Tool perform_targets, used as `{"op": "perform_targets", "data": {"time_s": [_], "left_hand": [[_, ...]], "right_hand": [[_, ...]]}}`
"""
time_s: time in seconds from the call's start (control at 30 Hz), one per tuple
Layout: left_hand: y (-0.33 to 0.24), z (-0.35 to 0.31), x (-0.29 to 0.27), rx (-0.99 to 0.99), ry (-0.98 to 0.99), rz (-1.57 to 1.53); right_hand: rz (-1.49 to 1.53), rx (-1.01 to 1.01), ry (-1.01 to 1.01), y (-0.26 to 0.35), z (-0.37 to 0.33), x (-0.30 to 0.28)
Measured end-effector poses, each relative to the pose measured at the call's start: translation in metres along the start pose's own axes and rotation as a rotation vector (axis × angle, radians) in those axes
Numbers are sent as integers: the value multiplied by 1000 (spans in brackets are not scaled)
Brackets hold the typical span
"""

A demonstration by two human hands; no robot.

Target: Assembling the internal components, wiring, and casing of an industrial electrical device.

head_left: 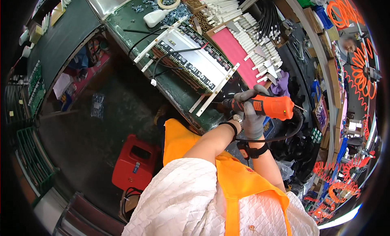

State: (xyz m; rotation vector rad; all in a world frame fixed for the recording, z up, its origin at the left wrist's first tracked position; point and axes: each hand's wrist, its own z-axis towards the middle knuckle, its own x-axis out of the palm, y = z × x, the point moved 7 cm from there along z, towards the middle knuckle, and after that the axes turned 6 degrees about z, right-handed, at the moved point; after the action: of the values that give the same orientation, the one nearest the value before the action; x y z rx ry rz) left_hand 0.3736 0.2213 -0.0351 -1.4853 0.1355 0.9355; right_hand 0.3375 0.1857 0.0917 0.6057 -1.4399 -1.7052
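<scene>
An orange and black electric screwdriver (273,106) lies almost level in my grip, its dark nose pointing left toward the end of a frame rail. Grey-gloved, my right hand (254,124) is closed around it from below. My left hand (248,93), partly hidden behind the tool, appears to curl its grey-gloved fingers over the top near the nose. Left of the nose sits an electronic assembly (189,57) with a silver plate, green circuit boards and white rails (217,89) across its ends. Black cables (168,55) lie over the plate.
Loose screws (178,17), a tape roll (168,0) and a white scoop-like piece (155,18) rest on the green bench (130,30). White strips (260,49) lie at the right. A red stool (136,165) stands on the floor; orange coiled hoses (361,67) hang at right.
</scene>
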Motion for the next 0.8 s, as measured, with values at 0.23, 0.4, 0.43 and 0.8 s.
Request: {"op": "perform_targets", "data": {"time_s": [0.23,0.4,0.43,0.8], "left_hand": [[9,-11,-3,14,8,-87],[35,-46,-16,-8,106,-696],[48,-60,-10,-257,283,-1023],[154,-122,-29,-938,-611,-1705]], "right_hand": [[16,-13,-32,1,2,2],[-11,13,-19,5,3,1],[-13,14,-23,5,2,0],[-59,-19,55,4,-2,12]]}}
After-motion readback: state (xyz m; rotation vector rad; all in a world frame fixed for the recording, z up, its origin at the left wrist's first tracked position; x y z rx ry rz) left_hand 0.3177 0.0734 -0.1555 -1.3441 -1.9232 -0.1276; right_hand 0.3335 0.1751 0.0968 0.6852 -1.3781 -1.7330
